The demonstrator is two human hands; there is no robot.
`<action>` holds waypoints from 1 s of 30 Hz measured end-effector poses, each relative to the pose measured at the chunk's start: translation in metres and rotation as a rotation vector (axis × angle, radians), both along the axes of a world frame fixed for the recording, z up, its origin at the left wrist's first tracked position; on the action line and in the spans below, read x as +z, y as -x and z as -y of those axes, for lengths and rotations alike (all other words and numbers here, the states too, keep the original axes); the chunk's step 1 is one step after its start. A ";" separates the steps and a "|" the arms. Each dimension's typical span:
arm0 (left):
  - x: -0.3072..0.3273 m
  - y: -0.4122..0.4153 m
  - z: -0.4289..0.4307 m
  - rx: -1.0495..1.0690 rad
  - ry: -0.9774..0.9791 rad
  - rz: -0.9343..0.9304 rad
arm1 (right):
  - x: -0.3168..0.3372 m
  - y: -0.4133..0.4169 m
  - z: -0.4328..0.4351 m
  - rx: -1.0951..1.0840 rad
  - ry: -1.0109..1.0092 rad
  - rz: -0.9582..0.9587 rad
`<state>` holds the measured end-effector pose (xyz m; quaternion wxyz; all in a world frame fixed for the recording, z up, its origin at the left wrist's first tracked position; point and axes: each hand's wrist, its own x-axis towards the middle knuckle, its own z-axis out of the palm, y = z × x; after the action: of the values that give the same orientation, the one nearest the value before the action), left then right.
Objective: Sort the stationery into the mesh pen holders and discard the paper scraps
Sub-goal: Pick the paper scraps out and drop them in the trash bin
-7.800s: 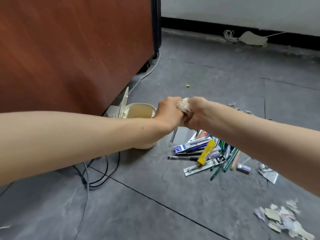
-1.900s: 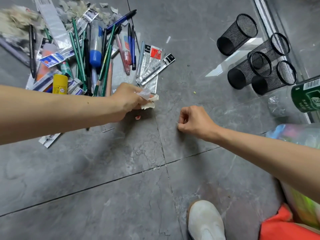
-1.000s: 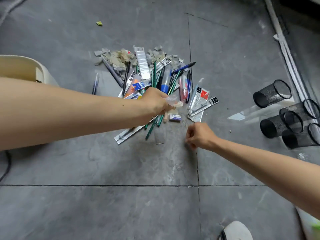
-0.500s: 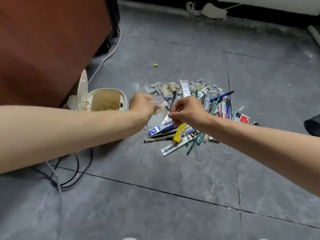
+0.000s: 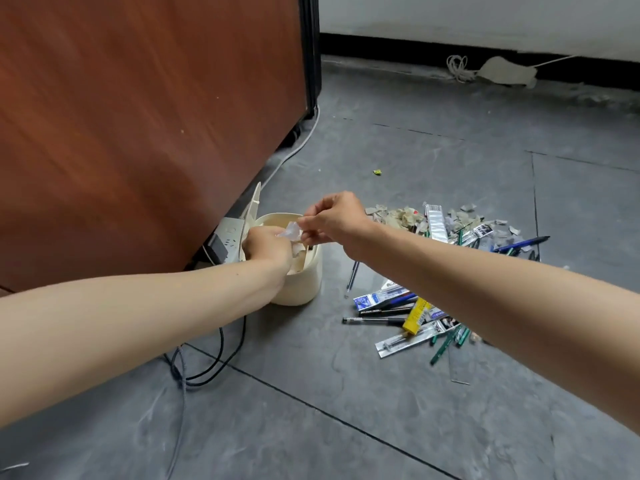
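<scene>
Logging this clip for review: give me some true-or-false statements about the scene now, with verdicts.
1. The left hand holds crumpled paper scraps over the cream bin. True.
2. The bin's lid is closed. False: it stands open.
3. Mesh pen holders stand beside the bin. False: none are in view.
4. A scrap heap lies on the floor beyond the pens. True.
5. The right hand grips a blue pen. False: that pen lies on the floor.

scrap wad (image 5: 290, 233): white, crumpled, gripped in left hand (image 5: 266, 249) over mouth of cream bin (image 5: 304, 285), right hand (image 5: 337, 216) pinching its edge | loose scraps (image 5: 398, 216): grey-beige heap on floor, right of bin | stationery pile (image 5: 415, 313): jumbled, lying flat on floor, near side of loose scraps
</scene>
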<state>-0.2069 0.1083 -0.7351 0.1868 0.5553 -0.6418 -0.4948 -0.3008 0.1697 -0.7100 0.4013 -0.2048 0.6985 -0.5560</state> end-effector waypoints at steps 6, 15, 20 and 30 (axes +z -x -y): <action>-0.017 0.013 0.018 0.064 -0.033 0.103 | -0.015 -0.008 0.021 0.014 -0.083 -0.011; -0.024 0.011 0.033 -0.150 0.052 0.287 | -0.027 -0.009 0.026 0.071 -0.112 -0.012; -0.019 0.010 0.035 -0.123 0.086 0.216 | -0.030 -0.012 0.028 0.042 -0.159 -0.053; -0.005 0.004 0.019 -0.249 0.038 0.000 | -0.029 -0.014 0.018 0.153 -0.130 -0.032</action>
<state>-0.2113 0.0890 -0.7406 0.1343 0.4678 -0.7150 -0.5019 -0.2871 0.1517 -0.7394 0.4437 -0.2398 0.7218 -0.4740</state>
